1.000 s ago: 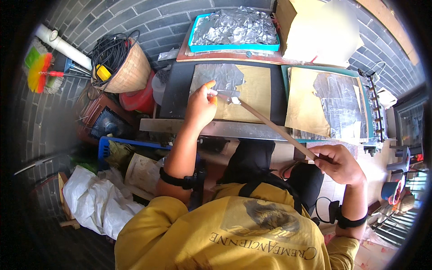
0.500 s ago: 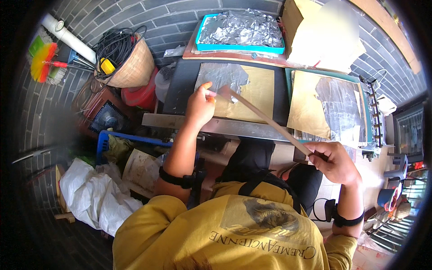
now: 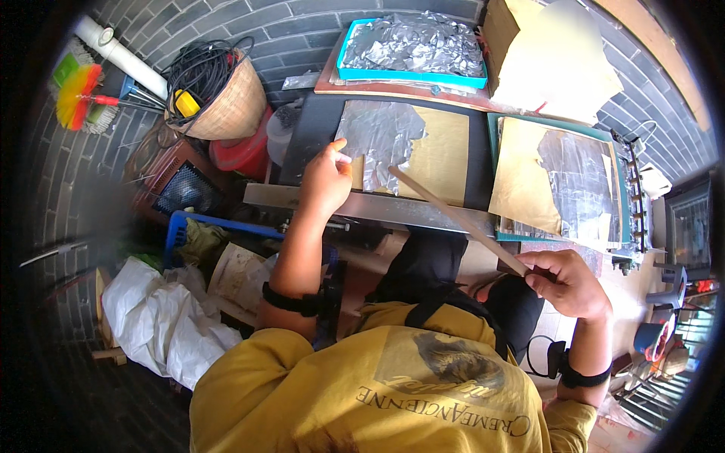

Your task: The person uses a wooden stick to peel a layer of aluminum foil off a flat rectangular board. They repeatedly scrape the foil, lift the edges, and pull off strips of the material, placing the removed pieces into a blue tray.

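Observation:
My right hand [image 3: 566, 283] is closed round one end of a long thin wooden stick [image 3: 461, 217]. The stick slants up to the left, its far tip over the lower part of a torn silver foil sheet [image 3: 381, 136]. This foil lies wrinkled on a tan paper sheet [image 3: 442, 155], on a black board [image 3: 313, 140]. My left hand [image 3: 326, 181] hovers at the foil's lower left edge, its fingers curled and the index finger and thumb close together. Whether anything is between them cannot be made out.
To the right lies a stack of tan paper and foil [image 3: 525, 166] on a green mat. Behind stands a blue tray [image 3: 411, 80] of crumpled foil, beside a cardboard box [image 3: 555, 68]. A metal bar [image 3: 362, 209] edges the bench front. A basket of black cable [image 3: 230, 98] stands left.
The stick's tip has moved slightly right and down. My left hand has drawn down and left. The foil's lower part now reaches farther down over the tan paper.

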`<state>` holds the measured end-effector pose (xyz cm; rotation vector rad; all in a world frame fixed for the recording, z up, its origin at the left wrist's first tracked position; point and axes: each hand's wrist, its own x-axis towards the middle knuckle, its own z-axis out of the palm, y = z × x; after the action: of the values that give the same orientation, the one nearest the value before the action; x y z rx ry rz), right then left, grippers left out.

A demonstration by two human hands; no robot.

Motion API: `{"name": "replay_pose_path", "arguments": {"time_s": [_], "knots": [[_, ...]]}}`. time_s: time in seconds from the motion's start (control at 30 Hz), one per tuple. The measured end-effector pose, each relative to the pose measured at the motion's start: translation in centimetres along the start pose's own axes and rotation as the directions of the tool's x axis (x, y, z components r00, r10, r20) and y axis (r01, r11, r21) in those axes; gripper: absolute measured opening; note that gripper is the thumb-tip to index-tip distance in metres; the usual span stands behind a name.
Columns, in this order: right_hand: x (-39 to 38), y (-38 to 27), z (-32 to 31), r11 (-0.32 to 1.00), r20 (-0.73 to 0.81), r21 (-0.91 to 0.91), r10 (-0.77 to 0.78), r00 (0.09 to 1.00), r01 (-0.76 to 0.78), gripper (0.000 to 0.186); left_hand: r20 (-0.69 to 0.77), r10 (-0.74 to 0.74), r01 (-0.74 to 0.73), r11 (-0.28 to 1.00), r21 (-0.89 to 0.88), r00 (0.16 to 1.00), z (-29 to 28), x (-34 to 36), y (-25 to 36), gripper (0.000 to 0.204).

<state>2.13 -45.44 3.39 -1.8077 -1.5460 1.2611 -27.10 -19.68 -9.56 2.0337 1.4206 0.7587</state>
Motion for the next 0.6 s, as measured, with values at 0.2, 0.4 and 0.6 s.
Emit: {"name": "replay_pose_path", "arguments": {"time_s": [0.2, 0.4, 0.6], "knots": [[1.4, 0.6, 0.7, 0.991, 0.04, -0.049, -0.125, 0.991, 0.126, 0.027, 0.043, 0.025, -0.024, 0.999, -0.025, 0.999, -0.7, -0.3, -0.5, 0.041], [2.6, -0.3, 0.7, 0.993, 0.041, -0.05, -0.103, 0.994, 0.105, 0.026, -0.033, 0.046, -0.048, 0.997, -0.056, 0.998, -0.9, 0.1, -2.0, 0.041], [3.5, -2.2, 0.9, 0.994, 0.087, 0.047, -0.107, 0.99, 0.104, 0.027, -0.054, -0.014, 0.014, 1.0, -0.012, 0.998, -2.0, 0.0, -2.0, 0.04]]}}
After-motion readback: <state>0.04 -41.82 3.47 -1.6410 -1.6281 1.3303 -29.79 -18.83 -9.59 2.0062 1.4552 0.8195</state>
